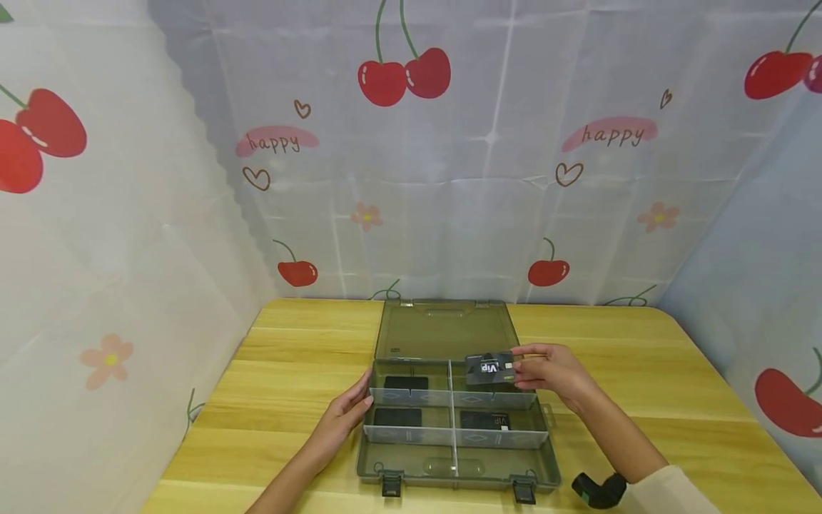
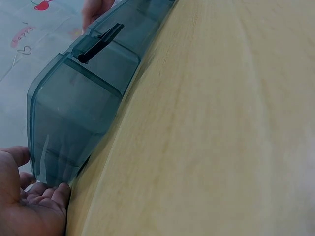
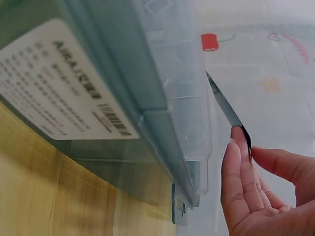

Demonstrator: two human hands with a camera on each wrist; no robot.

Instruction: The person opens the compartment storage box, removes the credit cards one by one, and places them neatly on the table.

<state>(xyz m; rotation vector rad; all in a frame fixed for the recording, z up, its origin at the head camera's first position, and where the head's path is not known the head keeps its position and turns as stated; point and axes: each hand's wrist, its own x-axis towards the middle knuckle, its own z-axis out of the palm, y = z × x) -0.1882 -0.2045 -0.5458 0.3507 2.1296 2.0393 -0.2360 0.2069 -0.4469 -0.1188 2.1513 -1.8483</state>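
Note:
A smoky translucent compartment box (image 1: 406,451) lies with its lid (image 1: 446,332) folded back on the wooden table. Beside its left wall is my left hand (image 1: 340,414), fingertips and thumb touching the outer side; the left wrist view shows those fingers (image 2: 49,192) loosely bent against the lower wall. My right hand (image 1: 552,371) pinches a dark grey VIP card (image 1: 484,369) by its right end, above the back right compartment. The right wrist view catches that card (image 3: 225,105) nearly edge-on, thumb and fingers on either face.
Dark cards lie in the back left (image 1: 406,383), middle left (image 1: 398,417) and middle right (image 1: 484,420) compartments. Two black latches (image 1: 392,485) hang at the box front. A black object (image 1: 599,491) sits by the right forearm. A cherry-patterned curtain (image 1: 411,157) borders the table.

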